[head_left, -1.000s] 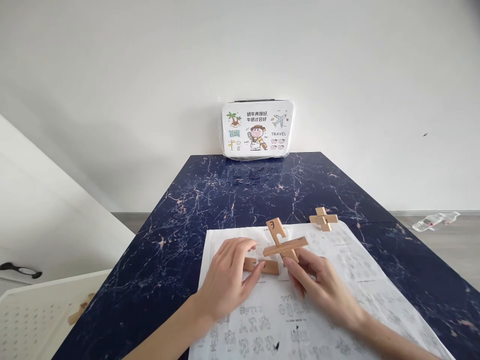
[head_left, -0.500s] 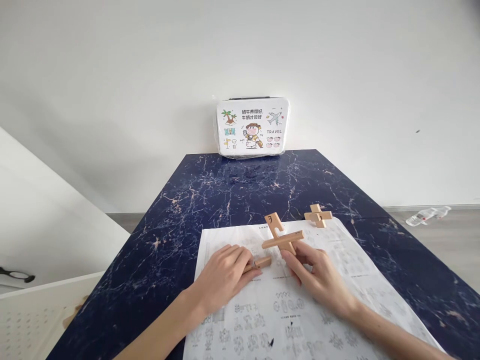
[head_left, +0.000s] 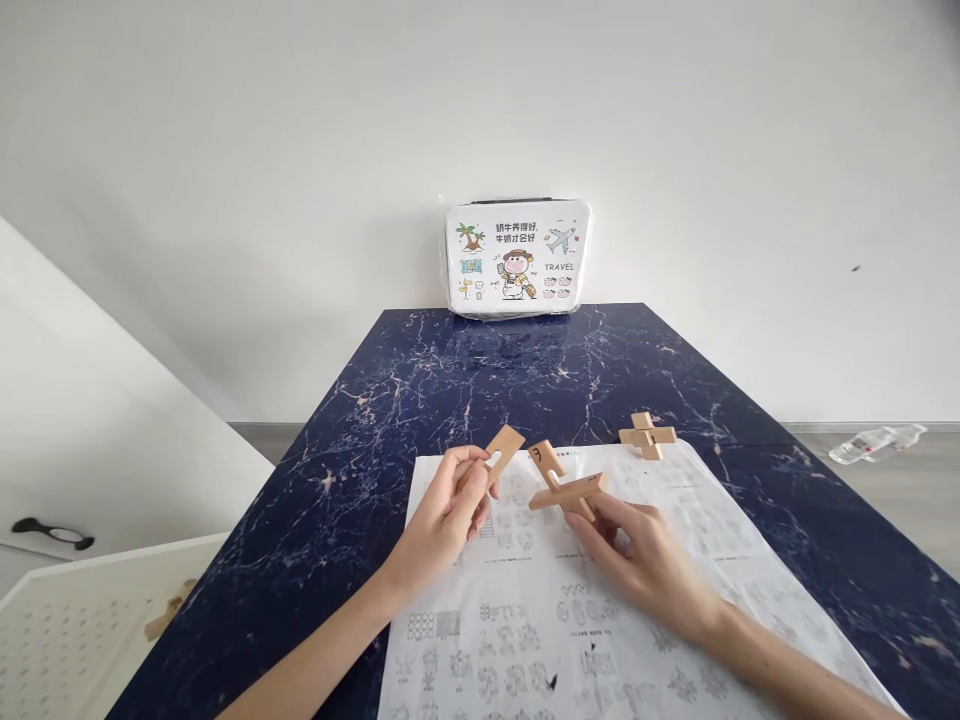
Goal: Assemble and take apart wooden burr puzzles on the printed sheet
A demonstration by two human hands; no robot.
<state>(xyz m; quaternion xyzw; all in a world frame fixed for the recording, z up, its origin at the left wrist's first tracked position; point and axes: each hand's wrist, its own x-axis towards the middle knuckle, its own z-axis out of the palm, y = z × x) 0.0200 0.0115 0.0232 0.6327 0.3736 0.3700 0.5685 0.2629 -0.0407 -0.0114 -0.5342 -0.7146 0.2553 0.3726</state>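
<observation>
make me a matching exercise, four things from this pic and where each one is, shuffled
Things:
1. notched wooden piece
2. two crossed wooden pieces
3. cartoon-printed case
4. clear plastic bottle

Places:
A. on the floor
B. in the right hand
C. at the far end of the table
D. in the left hand

Pairs: 1-D, 2-B, 3-C, 4-A
</observation>
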